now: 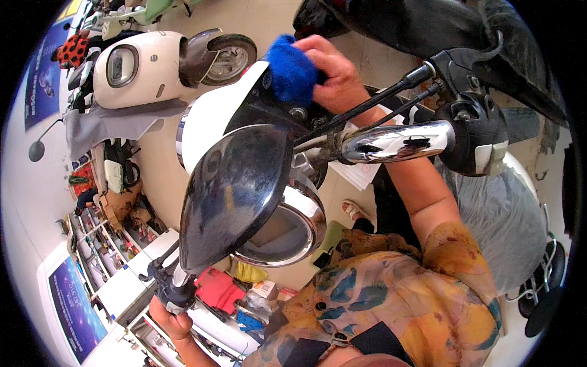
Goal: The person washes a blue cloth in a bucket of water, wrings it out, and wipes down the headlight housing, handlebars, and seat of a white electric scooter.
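My right hand (pixel 339 76) is closed around a bunched blue cloth (pixel 290 70). The cloth presses against the black upper part of a scooter's white front panel (pixel 214 119). Down at the lower left, my left hand (pixel 171 321) grips the scooter's handlebar end, just below its black control housing (pixel 174 290). Between the hands sit a glossy dark shell (pixel 238 189) and a round, chrome-rimmed glass unit (pixel 287 235). The chrome handlebar (pixel 397 142) runs right to another black control housing (pixel 468 131), with black cables crossing near my right wrist.
A white scooter (pixel 137 67) stands at the far left, a grey cover beside it. Dark vehicle bodywork (pixel 416 30) fills the top right. Plastic film (pixel 498 220) covers a shape at the right. Shelves with parts (pixel 110 244) and a red box (pixel 220 290) lie lower left.
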`<state>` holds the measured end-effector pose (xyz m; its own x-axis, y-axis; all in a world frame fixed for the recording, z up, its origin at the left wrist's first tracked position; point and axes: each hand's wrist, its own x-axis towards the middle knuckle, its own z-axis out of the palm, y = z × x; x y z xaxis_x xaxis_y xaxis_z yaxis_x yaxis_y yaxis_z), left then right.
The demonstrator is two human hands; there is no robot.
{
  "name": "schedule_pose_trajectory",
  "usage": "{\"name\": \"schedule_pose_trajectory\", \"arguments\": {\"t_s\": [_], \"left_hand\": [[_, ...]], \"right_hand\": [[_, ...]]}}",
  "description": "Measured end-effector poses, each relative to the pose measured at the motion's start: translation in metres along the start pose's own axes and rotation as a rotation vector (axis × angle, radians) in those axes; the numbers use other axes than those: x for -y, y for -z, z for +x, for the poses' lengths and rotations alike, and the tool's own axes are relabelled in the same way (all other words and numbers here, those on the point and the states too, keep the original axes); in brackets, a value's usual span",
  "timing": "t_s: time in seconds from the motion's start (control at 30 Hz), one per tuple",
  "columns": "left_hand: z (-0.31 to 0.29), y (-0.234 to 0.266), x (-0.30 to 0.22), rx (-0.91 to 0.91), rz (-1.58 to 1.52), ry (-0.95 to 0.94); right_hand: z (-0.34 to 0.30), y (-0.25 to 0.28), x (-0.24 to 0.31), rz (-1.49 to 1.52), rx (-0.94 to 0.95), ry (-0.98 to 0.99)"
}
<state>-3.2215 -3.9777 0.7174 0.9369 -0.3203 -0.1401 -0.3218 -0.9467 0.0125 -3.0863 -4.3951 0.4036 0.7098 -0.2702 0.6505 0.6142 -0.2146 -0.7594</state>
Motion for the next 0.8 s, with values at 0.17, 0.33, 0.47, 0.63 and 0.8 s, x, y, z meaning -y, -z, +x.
{"name": "schedule_pose_trajectory", "arguments": {"t_s": [0.17,0.33,0.47,0.63,0.8], "left_hand": [[0.003,0.002,-0.001,0.000,0.016,-0.042],[0.000,-0.005,0.009,-0.088,-0.068,-0.015],[-0.001,-0.007,0.005,-0.067,-0.129,-0.019],[-0.005,-0.007,0.010,-0.064,-0.137,0.033],[0.002,-0.004,0.006,-0.011,-0.016,-0.019]], "right_hand": [[0.014,-0.037,0.004,-0.344,-0.074,0.215],[0.002,-0.031,-0.055,-0.390,-0.021,0.128],[-0.039,-0.017,-0.090,-0.538,-0.134,-0.292],[-0.025,-0.018,-0.025,0.014,-0.285,-0.656],[0.000,-0.022,0.013,-0.109,0.046,-0.248]]}}
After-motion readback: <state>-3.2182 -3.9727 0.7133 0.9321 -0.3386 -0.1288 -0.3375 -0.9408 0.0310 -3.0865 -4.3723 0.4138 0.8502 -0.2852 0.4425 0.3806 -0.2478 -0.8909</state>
